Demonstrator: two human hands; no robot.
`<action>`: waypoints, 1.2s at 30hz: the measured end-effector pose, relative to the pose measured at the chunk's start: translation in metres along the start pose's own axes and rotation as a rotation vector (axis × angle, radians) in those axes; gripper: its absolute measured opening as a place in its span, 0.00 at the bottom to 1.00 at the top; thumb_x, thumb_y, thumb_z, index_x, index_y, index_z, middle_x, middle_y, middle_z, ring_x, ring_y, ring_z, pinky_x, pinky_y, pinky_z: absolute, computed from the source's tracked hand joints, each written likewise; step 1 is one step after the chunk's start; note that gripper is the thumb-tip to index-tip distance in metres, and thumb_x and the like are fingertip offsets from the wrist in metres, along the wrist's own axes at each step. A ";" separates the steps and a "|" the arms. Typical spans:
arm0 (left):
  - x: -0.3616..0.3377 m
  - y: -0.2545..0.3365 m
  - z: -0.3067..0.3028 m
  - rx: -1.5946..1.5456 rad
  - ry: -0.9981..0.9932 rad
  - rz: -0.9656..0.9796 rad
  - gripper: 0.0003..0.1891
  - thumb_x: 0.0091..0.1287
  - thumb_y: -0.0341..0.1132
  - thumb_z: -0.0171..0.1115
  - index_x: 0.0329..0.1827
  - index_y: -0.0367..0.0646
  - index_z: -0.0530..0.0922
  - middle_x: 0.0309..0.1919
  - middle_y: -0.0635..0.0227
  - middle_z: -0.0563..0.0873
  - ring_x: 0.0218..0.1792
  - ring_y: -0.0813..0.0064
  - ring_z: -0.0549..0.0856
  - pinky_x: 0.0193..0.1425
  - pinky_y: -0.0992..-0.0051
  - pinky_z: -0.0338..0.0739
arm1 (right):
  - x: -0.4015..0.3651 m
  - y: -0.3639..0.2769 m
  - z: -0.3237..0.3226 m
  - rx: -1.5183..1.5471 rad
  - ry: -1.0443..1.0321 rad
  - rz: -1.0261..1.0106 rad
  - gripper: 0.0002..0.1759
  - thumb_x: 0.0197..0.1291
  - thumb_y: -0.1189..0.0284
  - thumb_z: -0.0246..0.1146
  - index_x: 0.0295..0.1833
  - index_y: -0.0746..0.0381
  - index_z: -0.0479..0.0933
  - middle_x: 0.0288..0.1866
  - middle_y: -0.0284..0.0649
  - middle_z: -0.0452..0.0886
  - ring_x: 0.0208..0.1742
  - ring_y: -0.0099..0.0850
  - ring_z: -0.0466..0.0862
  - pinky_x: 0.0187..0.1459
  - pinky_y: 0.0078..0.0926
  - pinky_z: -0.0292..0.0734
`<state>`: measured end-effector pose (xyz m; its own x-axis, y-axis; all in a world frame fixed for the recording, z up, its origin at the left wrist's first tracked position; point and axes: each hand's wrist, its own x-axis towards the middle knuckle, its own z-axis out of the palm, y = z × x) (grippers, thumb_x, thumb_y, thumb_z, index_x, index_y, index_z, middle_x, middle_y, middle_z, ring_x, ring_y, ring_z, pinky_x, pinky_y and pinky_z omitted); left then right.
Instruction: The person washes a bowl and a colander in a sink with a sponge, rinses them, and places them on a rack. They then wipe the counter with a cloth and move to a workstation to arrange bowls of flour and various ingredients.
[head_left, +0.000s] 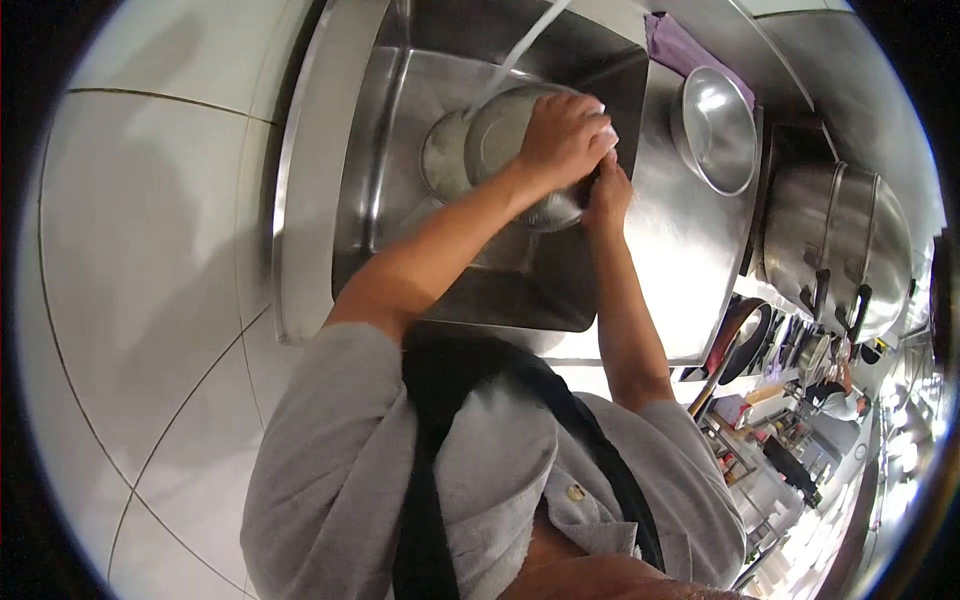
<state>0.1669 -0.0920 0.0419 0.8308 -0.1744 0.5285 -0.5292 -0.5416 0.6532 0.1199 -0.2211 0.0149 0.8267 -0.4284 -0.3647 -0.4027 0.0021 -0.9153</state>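
Over the sink, a round metal bowl (492, 135) is tilted between my two hands. My left hand (565, 138) is closed at the bowl's far right side, its fingers curled over something small and white that I cannot make out. Just below it, my right hand (608, 200) grips the bowl's right edge, thumb pointing up toward the left hand. Beneath the bowl, a round pale shape (442, 158) shows on the sink floor, partly covered. A thin whitish stream or spout (520, 48) slants down from the top to beside the bowl.
The deep steel sink (365, 190) has raised edges. On the steel counter (665, 270) to the right stand a shiny metal bowl (715, 130) and a purple cloth (690, 45). A large pot (835, 245) lies beyond. Another person (838, 400) is far off.
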 end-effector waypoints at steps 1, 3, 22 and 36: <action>0.021 -0.011 0.006 0.047 -0.229 -0.081 0.14 0.60 0.46 0.58 0.37 0.46 0.83 0.42 0.64 0.83 0.49 0.62 0.79 0.54 0.61 0.70 | -0.016 -0.011 0.008 0.092 0.003 -0.009 0.26 0.66 0.58 0.57 0.50 0.74 0.75 0.42 0.42 0.81 0.43 0.28 0.77 0.47 0.26 0.71; 0.034 -0.045 0.015 -0.028 -0.227 -0.175 0.16 0.60 0.47 0.57 0.31 0.43 0.82 0.34 0.63 0.84 0.40 0.61 0.83 0.45 0.61 0.74 | -0.009 -0.005 -0.005 0.159 0.037 0.064 0.24 0.66 0.59 0.57 0.49 0.74 0.76 0.43 0.43 0.80 0.44 0.30 0.77 0.49 0.28 0.71; -0.071 -0.113 -0.064 -0.102 0.475 -0.957 0.34 0.61 0.47 0.64 0.61 0.29 0.64 0.58 0.46 0.69 0.59 0.52 0.70 0.62 0.61 0.64 | 0.006 0.027 0.082 0.642 0.132 0.643 0.28 0.71 0.57 0.44 0.67 0.66 0.59 0.70 0.40 0.63 0.68 0.39 0.66 0.67 0.43 0.60; -0.033 -0.114 -0.105 -1.239 0.179 -1.085 0.24 0.55 0.31 0.67 0.57 0.41 0.73 0.48 0.65 0.80 0.48 0.68 0.80 0.51 0.65 0.75 | 0.045 0.068 0.110 0.905 -0.152 0.637 0.35 0.68 0.46 0.38 0.69 0.60 0.61 0.72 0.44 0.59 0.71 0.46 0.60 0.70 0.53 0.49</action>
<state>0.1819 0.0618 0.0075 0.8982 -0.0392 -0.4378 0.3664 0.6170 0.6965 0.1731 -0.1406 -0.0822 0.6355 0.0005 -0.7721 -0.3871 0.8655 -0.3180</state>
